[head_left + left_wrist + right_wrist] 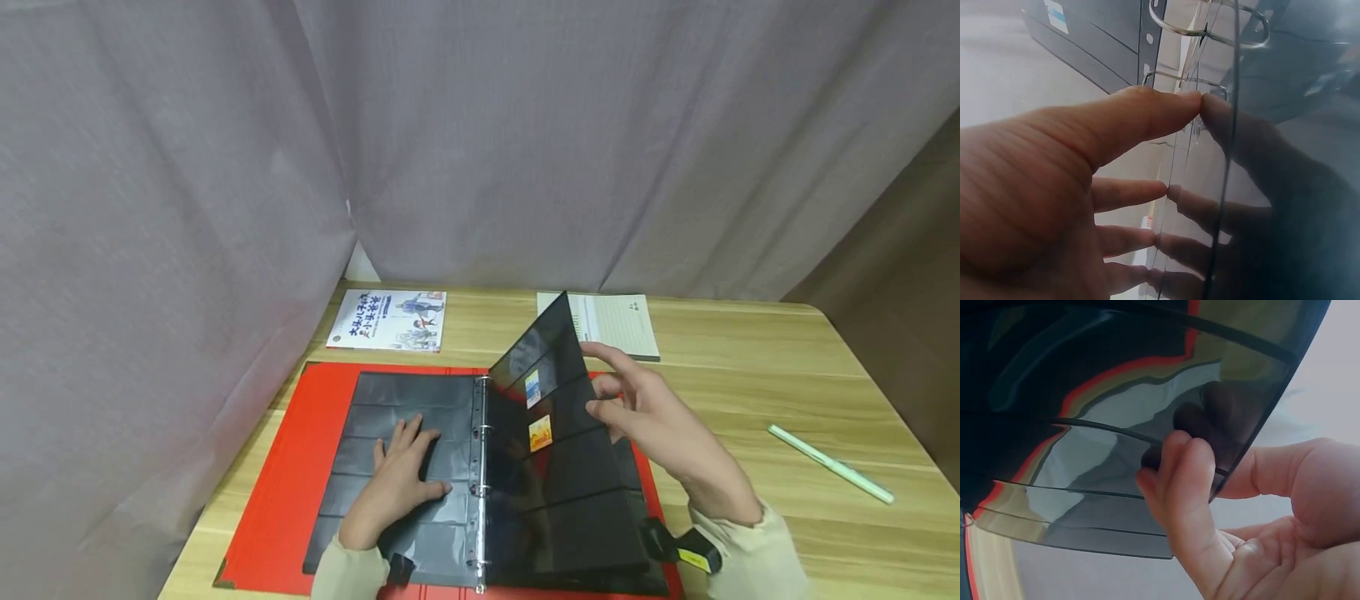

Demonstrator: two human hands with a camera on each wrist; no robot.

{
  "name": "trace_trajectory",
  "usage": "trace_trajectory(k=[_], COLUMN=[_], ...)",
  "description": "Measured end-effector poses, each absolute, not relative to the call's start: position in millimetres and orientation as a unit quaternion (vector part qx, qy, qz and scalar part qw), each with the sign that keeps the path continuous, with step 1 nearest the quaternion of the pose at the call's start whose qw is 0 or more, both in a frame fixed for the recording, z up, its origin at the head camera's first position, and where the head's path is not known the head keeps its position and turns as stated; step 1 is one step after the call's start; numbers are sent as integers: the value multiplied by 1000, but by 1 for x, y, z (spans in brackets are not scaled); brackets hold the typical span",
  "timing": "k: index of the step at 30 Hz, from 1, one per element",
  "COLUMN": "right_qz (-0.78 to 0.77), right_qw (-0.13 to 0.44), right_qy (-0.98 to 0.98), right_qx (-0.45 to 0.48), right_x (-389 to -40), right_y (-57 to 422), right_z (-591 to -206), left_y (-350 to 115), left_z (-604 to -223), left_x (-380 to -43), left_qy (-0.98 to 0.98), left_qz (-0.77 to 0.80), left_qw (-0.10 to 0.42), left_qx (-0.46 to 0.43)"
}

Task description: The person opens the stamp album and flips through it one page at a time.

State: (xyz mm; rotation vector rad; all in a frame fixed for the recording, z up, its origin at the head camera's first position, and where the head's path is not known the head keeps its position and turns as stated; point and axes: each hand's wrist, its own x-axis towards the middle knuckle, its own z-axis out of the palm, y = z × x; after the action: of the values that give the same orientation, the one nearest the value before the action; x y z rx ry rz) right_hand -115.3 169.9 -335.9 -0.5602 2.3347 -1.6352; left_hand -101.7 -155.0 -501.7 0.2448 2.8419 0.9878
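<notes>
A red ring binder (300,454) lies spread on the table, filled with black pocket pages. My left hand (401,479) rests on the left page (442,400), fingers spread; in the left wrist view its fingertips touch the glossy sheet. With my right hand (660,417) I pinch the outer edge of a black pocket page (570,467), which stands tilted up from the metal rings (482,487). A blue-and-white stamp (532,389) and an orange-yellow stamp (540,433) sit in its pockets. The right wrist view shows the fingers (1194,475) on the page's reflective underside.
Behind the binder at left lies a white illustrated booklet (390,319). A lined notepad (618,323) is at the back, partly hidden by the raised page. A pale green pen-like stick (831,464) lies on the right of the wooden table (765,358). Grey curtains hang behind.
</notes>
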Motion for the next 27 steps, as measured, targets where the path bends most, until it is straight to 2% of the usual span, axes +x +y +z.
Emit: trace_trajectory(k=[19,27], right_qz=[-578,-583], right_qw=[129,132], right_qy=[781,776], right_qx=[-198,-200], right_x=[-121,-122], right_y=[146,140], right_z=[-329,-328], left_y=[-154,-144], left_z=[-470,-448], left_x=[-92,-86], left_qy=[930,930], left_qz=[339,336], left_qw=[56,28], left_qx=[127,148])
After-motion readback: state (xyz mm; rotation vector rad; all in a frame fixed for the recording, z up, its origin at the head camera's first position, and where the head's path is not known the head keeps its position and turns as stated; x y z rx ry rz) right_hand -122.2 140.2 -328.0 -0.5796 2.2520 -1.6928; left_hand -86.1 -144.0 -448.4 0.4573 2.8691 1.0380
